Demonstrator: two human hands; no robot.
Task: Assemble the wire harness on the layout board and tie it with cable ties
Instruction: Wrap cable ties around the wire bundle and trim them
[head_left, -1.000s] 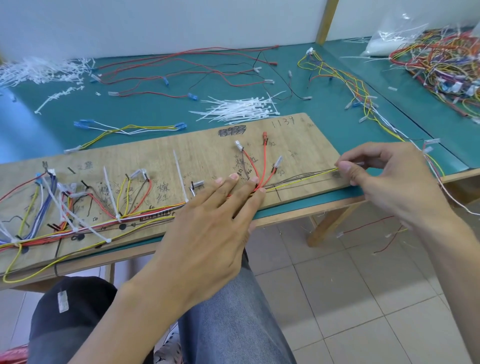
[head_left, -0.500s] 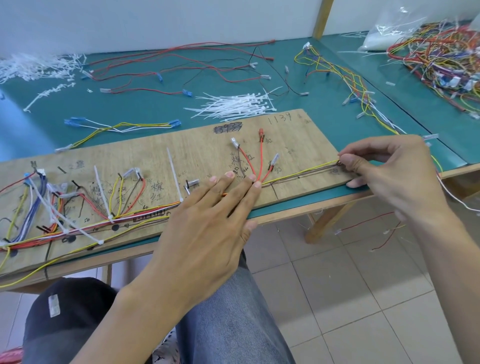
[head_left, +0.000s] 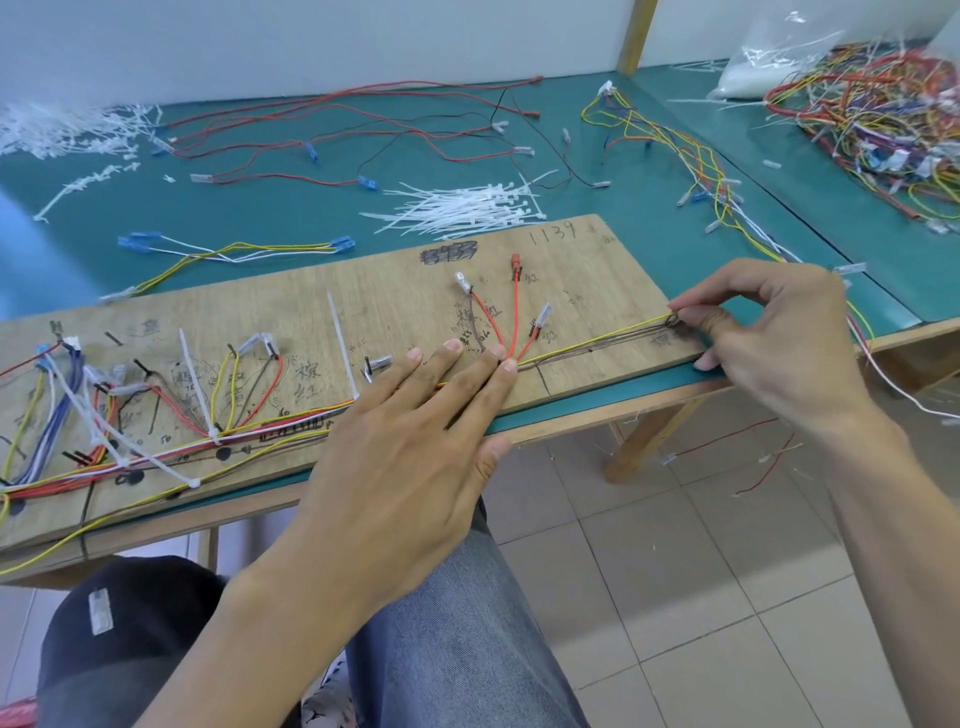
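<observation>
My left hand (head_left: 410, 447) lies flat on the layout board (head_left: 395, 291). Its fingers are straight, and the fingertips press the wire harness (head_left: 291, 423) down at the point where three red leads (head_left: 515, 312) fan away from the trunk.

My right hand (head_left: 779, 338) pinches the end of the yellow wire (head_left: 597, 338) between thumb and forefinger at the right end of the board. The other fingers are curled, and the little finger touches the board's near edge. The yellow wire runs straight, beside a brown wire, from under my left fingertips to this pinch.

To the left of my left hand, the harness trunk follows the near edge of the board. It is bound by fitted cable ties (head_left: 343, 338) with long tails.

Beyond my left fingertips, loose cable ties (head_left: 462, 210) lie in a pile on the green table mat (head_left: 291, 208), just past the board. Well beyond my right hand lies a tangle of coloured wires (head_left: 878, 119).
</observation>
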